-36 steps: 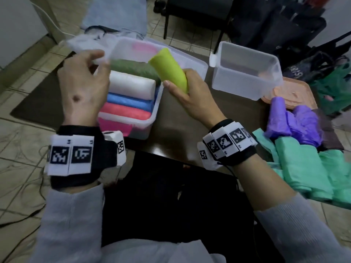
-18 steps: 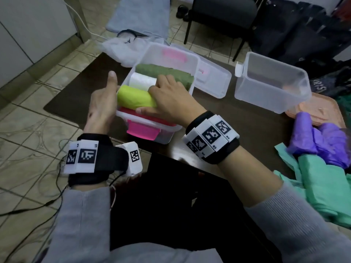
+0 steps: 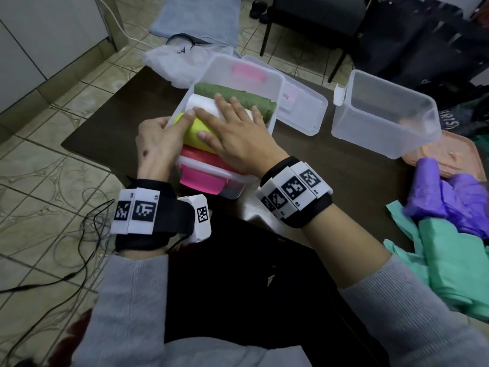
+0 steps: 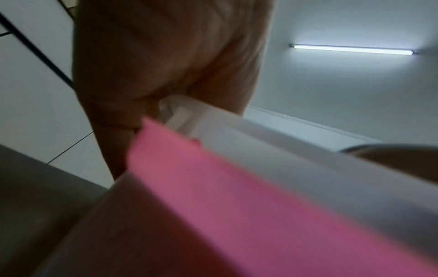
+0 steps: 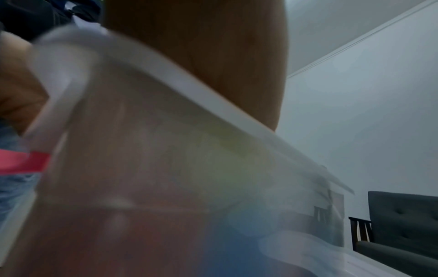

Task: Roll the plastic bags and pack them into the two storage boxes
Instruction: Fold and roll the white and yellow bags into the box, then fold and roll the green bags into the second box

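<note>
The near storage box [image 3: 280,83], clear with a pink latch [image 3: 201,181], holds a dark green roll [image 3: 255,98], a white roll [image 3: 200,104], a yellow-green roll [image 3: 197,137] and a red roll [image 3: 194,153]. My right hand [image 3: 227,120] lies flat on the rolls with straight fingers, pressing the yellow-green and white ones. At the box's left rim my left hand [image 3: 169,125] grips the wall, its thumb on the yellow-green roll's end. The left wrist view shows the palm [image 4: 166,56] against the box rim [image 4: 260,135]. The second box [image 3: 370,133] stands empty at the right.
Loose purple bags [image 3: 449,197] and mint-green bags [image 3: 449,260] lie at the table's right edge beside a salmon lid [image 3: 447,154]. The near box's lid [image 3: 304,109] lies between the boxes. A white bag [image 3: 180,62] sits behind, a chair [image 3: 304,17] beyond. Cables trail on the floor [image 3: 79,234].
The right hand brought the yellow-green roll down from above the box, laid it among the rolls and flattened on top. The left hand came down to the box's left rim.
</note>
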Tool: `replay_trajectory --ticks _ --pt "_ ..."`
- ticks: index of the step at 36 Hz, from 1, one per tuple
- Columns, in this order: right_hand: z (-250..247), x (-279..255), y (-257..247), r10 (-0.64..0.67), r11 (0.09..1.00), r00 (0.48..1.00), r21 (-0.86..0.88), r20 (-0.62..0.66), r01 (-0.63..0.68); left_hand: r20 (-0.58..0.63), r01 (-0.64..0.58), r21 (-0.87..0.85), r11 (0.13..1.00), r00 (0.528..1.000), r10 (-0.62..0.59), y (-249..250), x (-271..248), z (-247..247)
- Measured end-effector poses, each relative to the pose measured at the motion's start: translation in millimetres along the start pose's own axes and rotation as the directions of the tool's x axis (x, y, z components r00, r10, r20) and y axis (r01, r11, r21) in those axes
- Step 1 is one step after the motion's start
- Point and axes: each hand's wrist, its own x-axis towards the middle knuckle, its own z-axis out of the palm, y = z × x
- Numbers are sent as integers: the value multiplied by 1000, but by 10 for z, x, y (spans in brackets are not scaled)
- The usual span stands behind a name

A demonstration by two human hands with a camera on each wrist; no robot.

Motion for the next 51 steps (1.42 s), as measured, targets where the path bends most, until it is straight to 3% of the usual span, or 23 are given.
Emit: replay_trajectory --ticks 11,22,26,30,35,40,45,48,51 --pt "45 96 37 12 999 1000 -43 12 -11 -118 -23 120 992 992 38 40 -26 58" --pt "105 75 65 -5 1000 998 -9 -67 4 -112 -81 219 972 988 107 32 -64 70" --pt "93 50 85 -9 995 991 102 -131 22 -117 -143 311 940 975 187 43 -115 87" --pt "82 -62 140 49 935 948 349 -316 68 -137 -274 380 884 928 347 55 -185 132" --pt "137 -342 459 273 877 850 480 -451 -28 -81 -564 327 759 783 617 274 -488 426" --pt "184 -804 1036 495 846 705 468 -507 -257 170 -767 137 626 641 748 452 -991 988" --pt "184 -1400 1584 737 670 521 365 -430 -647 524 -758 110 643 594 611 291 -1218 1673" --pt "196 -1771 1789 867 466 350 333 -354 -819 669 -770 210 603 563 485 116 -1226 2025" --pt "257 -2092 1952 937 281 187 318 -296 -905 752 -775 323 544 559 350 -47 -1173 2245"
